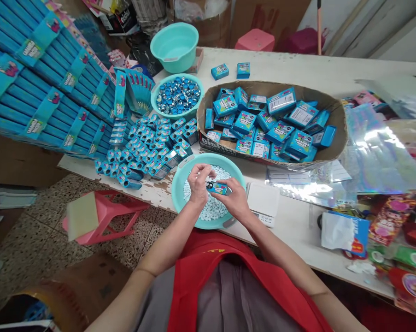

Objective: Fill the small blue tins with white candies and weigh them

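My right hand (234,197) grips a small blue candy box (219,187), its round opening turned to the left. Beside that opening is my left hand (199,182), fingers curled together; whatever they may hold is too small to make out. Both hands are above a mint-green basin (181,213) of small pale candies (214,210). Left of the basin, many similar boxes (152,145) with round holes stand in rows on the table. Another mint-green basin (155,105) holds blue and silver caps (179,95).
A cut-down cardboard box (341,133) full of blue boxes lies behind the basin. A white scale (263,200) sits to its right. Stacked blue cartons (38,83) rise at left. An empty basin (175,44) stands at the back; a pink stool (107,214) is on the floor.
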